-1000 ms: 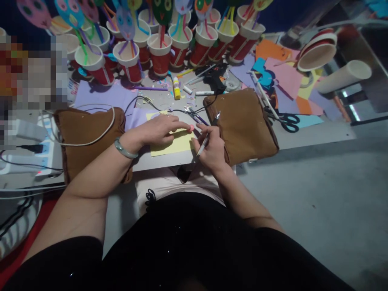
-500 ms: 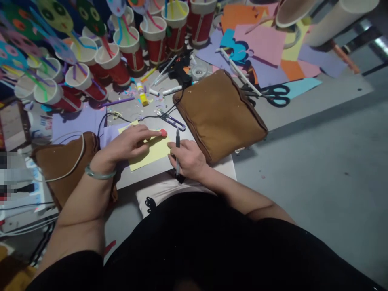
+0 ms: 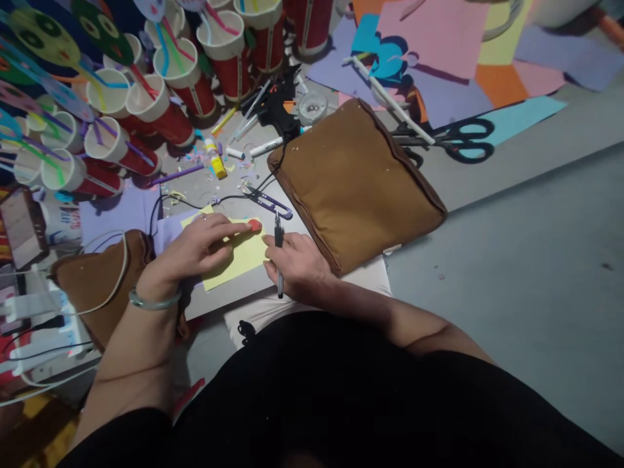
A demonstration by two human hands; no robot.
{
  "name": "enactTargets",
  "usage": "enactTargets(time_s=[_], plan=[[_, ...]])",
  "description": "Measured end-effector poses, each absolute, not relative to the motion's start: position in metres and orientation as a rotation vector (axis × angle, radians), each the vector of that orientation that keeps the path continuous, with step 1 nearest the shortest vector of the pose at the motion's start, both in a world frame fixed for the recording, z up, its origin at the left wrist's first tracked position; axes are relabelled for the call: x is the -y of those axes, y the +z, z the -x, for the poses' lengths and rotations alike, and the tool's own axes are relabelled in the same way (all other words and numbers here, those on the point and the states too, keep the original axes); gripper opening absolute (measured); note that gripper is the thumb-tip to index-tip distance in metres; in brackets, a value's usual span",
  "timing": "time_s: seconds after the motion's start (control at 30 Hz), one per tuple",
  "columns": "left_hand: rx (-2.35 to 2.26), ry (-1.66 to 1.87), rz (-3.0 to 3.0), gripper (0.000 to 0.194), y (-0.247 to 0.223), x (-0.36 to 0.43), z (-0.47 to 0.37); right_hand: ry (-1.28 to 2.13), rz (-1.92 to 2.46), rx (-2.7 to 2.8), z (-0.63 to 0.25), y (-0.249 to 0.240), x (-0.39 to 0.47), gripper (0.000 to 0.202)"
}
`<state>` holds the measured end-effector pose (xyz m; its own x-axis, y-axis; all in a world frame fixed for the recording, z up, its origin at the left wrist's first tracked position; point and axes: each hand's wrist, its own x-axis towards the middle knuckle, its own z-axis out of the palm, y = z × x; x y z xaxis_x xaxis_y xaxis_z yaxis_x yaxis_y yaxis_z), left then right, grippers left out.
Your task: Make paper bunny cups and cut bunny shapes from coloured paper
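Observation:
My left hand (image 3: 205,246) rests on a yellow sheet of paper (image 3: 238,261), its index fingertip pressing a small red round piece (image 3: 254,225) near the sheet's top right. The thumb is held apart from that finger. At the sheet's right edge my right hand (image 3: 302,265) grips a black and clear pen (image 3: 279,244), held nearly upright with its tip pointing away from me. Purple thread snips (image 3: 269,203) lie just beyond the pen.
A brown cushion (image 3: 361,188) sits right of my right hand, another brown cushion (image 3: 97,276) at the left. Red cups (image 3: 190,91) with straws stand behind. Black scissors (image 3: 468,140), a glue stick (image 3: 215,158), a glue gun (image 3: 280,114) and coloured paper (image 3: 433,39) lie beyond.
The view has shifted, so the cups and cushions appear moved. Both hands keep nearly the same pose, the left fingertip still on the red piece and the pen still in the right.

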<state>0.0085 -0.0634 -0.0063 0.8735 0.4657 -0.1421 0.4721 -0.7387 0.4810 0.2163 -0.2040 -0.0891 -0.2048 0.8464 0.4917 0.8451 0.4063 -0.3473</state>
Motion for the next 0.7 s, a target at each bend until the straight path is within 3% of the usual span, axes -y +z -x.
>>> enactTargets(time_s=[0.7], plan=[[-0.584,0.193,-2.824,0.051,-0.035,0.063,-0.002,0.030,1.321,1.961,-0.222,-0.089,0.201,0.028]])
